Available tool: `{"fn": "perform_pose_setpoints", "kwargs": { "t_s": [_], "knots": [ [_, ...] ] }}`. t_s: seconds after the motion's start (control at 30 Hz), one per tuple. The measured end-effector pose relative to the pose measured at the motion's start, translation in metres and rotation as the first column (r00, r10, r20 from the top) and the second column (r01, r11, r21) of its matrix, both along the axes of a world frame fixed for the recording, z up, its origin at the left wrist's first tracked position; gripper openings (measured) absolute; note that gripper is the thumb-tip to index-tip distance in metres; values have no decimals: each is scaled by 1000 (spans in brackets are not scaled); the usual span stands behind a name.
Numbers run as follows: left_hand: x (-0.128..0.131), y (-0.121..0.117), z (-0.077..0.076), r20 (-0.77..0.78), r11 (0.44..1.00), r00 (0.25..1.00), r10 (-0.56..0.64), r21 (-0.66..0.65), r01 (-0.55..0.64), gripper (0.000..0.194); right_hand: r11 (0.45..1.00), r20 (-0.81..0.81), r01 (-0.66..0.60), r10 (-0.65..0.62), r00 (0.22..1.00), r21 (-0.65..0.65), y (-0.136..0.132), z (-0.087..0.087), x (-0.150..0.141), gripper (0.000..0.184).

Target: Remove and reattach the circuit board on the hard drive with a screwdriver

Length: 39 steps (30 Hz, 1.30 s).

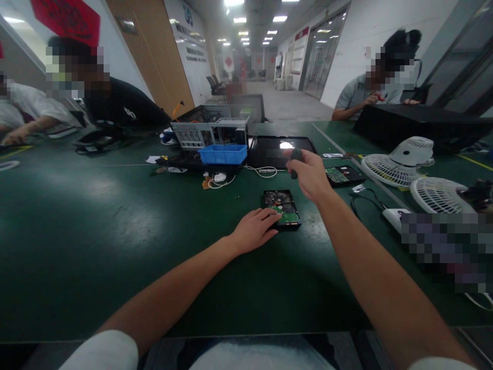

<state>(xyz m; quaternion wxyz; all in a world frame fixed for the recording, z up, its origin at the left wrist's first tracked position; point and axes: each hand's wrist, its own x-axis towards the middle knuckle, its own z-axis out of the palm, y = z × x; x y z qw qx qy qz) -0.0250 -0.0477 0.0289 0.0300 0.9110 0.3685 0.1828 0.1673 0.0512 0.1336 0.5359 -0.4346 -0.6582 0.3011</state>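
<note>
A hard drive (289, 218) lies on the green table with its circuit board facing up. My left hand (257, 230) grips it at its left side, the fingers over the board and the thumb by the near edge. Raised beyond and to the right of the drive, my right hand (311, 173) is closed around the dark handle of what looks like a screwdriver (295, 163); its shaft does not show clearly. A second hard drive (344, 175) rests to the right of that hand.
A blue plastic bin (223, 154) sits in front of an opened computer case (210, 134). A dark flat panel (283, 146) and white cable (265, 171) lie beside them. White fans (389, 168) stand at right. Other people sit across the table, left and right, one behind a black case (419, 123).
</note>
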Motion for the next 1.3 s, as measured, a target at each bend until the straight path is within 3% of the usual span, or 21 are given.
{"fn": "perform_pose_setpoints", "kwargs": {
  "t_s": [0.13,0.23,0.4,0.53,0.63,0.8,0.93,1.0,1.2,1.3],
  "knots": [
    [4,3,0,-14,999,1000,5,32,-5,38,999,-353,36,-34,935,-2,26,-15,-15,28],
    [5,4,-1,2,999,1000,-11,40,10,36,995,-417,90,-61,907,51,40,-19,-19,33],
    [3,6,-3,-5,999,1000,4,48,-4,36,981,-251,81,-35,967,174,46,-7,-14,45],
    [2,13,-6,-13,998,1000,27,48,-27,37,981,-3,-122,124,992,151,30,6,-4,38],
    [0,19,-8,-21,998,999,39,44,-38,41,972,273,-212,179,945,97,15,15,3,30],
    [-2,21,-10,-12,989,989,147,28,-147,46,979,614,-171,67,787,113,0,29,12,16],
    [-1,13,-3,3,981,982,191,-21,-191,38,982,736,-171,58,675,79,0,32,18,17],
    [3,8,0,5,978,978,206,-34,-206,44,982,771,-180,65,633,65,2,32,20,19],
    [40,-5,4,-3,908,910,416,-59,-415,85,979,781,-193,69,621,68,-3,39,20,17],
    [58,-5,7,-11,864,865,502,-39,-502,89,981,779,-177,44,626,86,-12,42,24,16]
  ]
}}
